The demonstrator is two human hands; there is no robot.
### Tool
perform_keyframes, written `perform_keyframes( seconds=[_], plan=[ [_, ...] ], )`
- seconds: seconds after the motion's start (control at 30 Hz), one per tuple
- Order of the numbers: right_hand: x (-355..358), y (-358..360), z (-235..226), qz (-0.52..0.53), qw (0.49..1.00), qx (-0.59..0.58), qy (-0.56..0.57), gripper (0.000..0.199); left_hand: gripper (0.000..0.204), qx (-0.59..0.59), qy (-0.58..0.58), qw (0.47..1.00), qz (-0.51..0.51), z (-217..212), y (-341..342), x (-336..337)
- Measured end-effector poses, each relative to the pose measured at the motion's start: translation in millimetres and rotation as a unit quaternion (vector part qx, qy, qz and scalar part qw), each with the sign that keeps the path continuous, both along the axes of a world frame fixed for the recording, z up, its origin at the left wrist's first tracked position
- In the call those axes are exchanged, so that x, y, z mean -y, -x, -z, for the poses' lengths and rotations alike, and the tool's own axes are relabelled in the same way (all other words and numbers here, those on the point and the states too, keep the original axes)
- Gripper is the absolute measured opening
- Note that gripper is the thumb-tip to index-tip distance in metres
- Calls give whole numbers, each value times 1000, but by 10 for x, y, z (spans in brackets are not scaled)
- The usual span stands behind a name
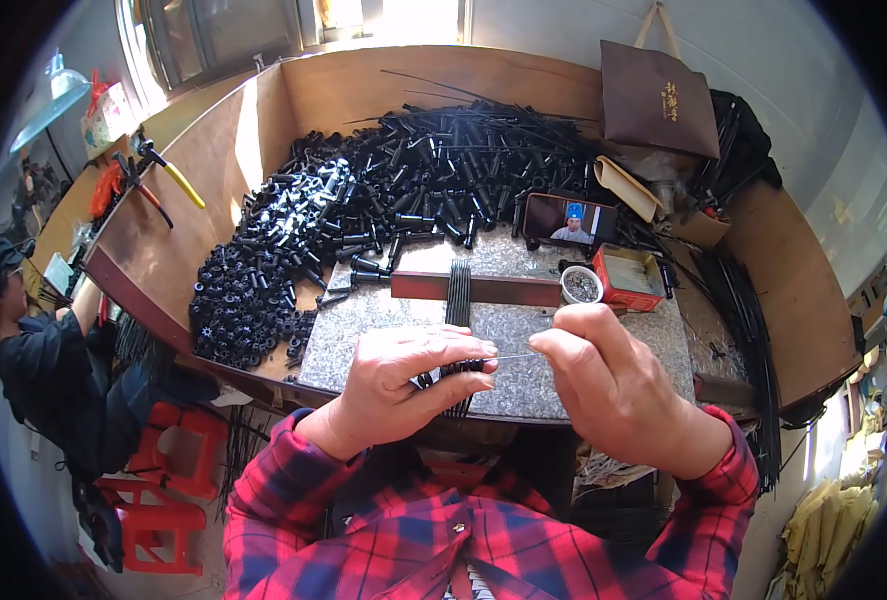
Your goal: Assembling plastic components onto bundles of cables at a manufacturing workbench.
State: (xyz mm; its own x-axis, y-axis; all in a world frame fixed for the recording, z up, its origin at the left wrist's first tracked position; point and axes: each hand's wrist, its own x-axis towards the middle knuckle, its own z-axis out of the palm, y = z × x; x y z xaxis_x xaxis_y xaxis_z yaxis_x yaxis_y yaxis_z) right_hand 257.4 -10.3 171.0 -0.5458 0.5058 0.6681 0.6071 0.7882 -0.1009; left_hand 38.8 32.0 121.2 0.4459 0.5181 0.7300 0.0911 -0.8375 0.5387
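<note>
My left hand (403,385) is closed around a small black tube part, palm down, over a speckled stone slab (523,385). My right hand (608,375) pinches a thin metal pin (511,357) whose tip points left into the part in my left hand. A bundle of thin black rods (457,295) lies across a dark red bar (503,289) just beyond my hands. A large heap of black tube parts (383,200) fills the wooden bench behind.
A small white bowl of tiny metal pieces (581,285) and a red box (631,277) sit right of the bar. A phone (568,221) leans behind them. A brown bag (658,95) stands at back right. Another person (43,370) sits at left near red stools (163,480).
</note>
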Motion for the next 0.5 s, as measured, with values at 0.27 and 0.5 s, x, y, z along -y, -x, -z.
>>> perform_keyframes(
  seconds=[0.27,0.5],
  plan=[
    [-38,-65,-72,-44,997,67,-6,31,30,0,6,1000,24,88,4,-40],
    [-40,-63,-109,-63,993,93,-37,39,38,-13,1,998,63,81,-6,-68]
  ],
)
